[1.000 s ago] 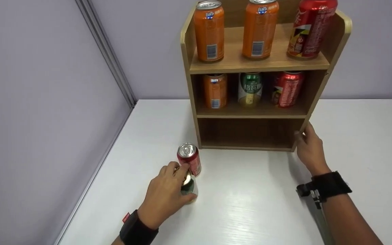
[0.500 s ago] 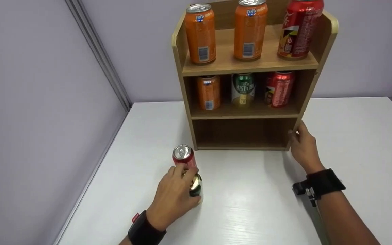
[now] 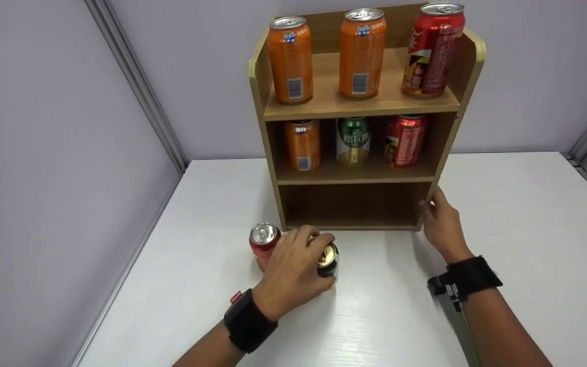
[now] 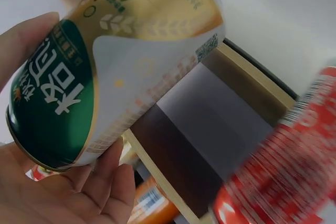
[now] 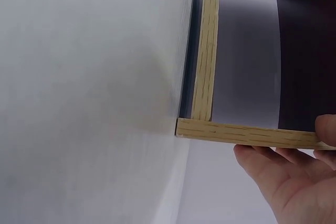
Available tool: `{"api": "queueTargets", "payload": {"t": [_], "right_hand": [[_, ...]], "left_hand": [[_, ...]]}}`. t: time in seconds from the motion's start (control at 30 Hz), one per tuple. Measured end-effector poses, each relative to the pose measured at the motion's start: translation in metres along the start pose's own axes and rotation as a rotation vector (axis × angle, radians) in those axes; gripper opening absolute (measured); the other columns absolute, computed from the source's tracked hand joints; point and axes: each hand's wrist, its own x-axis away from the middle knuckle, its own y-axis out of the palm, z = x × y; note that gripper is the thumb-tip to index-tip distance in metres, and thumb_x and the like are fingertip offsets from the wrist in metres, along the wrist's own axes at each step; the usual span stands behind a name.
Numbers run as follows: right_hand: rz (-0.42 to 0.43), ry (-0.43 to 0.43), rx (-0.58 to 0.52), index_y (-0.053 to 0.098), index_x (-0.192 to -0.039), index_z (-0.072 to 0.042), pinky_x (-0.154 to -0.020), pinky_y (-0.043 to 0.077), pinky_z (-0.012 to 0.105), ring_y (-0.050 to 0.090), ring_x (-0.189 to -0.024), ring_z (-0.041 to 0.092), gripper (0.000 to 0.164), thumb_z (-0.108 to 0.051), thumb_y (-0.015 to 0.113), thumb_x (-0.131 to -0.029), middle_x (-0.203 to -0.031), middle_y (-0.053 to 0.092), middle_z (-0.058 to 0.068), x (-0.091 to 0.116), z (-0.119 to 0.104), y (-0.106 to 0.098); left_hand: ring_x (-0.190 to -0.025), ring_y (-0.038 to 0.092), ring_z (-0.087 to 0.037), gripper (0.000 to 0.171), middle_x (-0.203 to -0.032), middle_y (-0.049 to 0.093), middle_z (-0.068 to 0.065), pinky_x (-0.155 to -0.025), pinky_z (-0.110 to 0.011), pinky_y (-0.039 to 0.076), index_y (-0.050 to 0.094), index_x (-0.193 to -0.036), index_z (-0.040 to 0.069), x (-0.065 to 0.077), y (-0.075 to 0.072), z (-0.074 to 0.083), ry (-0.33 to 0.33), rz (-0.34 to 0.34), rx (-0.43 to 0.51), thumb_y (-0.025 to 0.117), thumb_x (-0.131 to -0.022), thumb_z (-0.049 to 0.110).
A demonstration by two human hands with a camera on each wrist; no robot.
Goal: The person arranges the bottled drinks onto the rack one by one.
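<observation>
My left hand point(image 3: 293, 272) grips a green, white and gold drink can point(image 3: 328, 269) by its upper part, thumb on the near side. In the left wrist view, that can point(image 4: 121, 72) lies between thumb and fingers. Just left of my hand a red can point(image 3: 262, 250) stands on the table, partly covered by the hand; in the left wrist view the red can point(image 4: 278, 166) is blurred. My right hand point(image 3: 444, 227) holds the lower right side of a wooden shelf point(image 3: 354, 181). In the right wrist view, my thumb and fingers pinch its side panel point(image 5: 252, 134).
Two orange Fanta cans point(image 3: 362, 58) and a red can point(image 3: 433, 58) stand on the top shelf. The middle shelf bears an orange can point(image 3: 303, 148), a green can point(image 3: 353, 142) and a red can point(image 3: 405, 142). A wall point(image 3: 120, 153) borders the white table point(image 3: 212, 204) on the left.
My left hand has moved right and slightly away from me with the green can, from in front of the red can to its right. My right hand stays on the shelf's side.
</observation>
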Motion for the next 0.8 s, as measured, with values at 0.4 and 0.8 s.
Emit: {"api": "queueTargets", "payload": {"t": [0.4,0.8], "right_hand": [[0.004,0.008,0.014,0.033,-0.15,-0.015,-0.094,0.045,0.052,0.05,-0.123,0.043,0.047,-0.012,0.042,-0.105,-0.14,0.047,0.024,0.002,0.004,0.005],[0.017,0.019,-0.012,0.029,-0.152,-0.015,-0.095,0.044,0.051,0.048,-0.124,0.043,0.05,-0.013,0.042,-0.105,-0.141,0.046,0.025,-0.001,0.0,0.002]], "left_hand": [[-0.092,0.049,-0.016,0.065,-0.111,0.054,-0.001,-0.08,-0.032,0.043,0.062,-0.124,0.017,-0.046,0.033,0.002,-0.007,-0.009,0.121,0.085,-0.066,0.035],[-0.095,0.05,-0.019,0.061,-0.113,0.054,-0.004,-0.082,-0.033,0.044,0.063,-0.124,0.016,-0.09,0.071,0.006,-0.011,0.044,0.098,0.084,-0.068,0.029]]}}
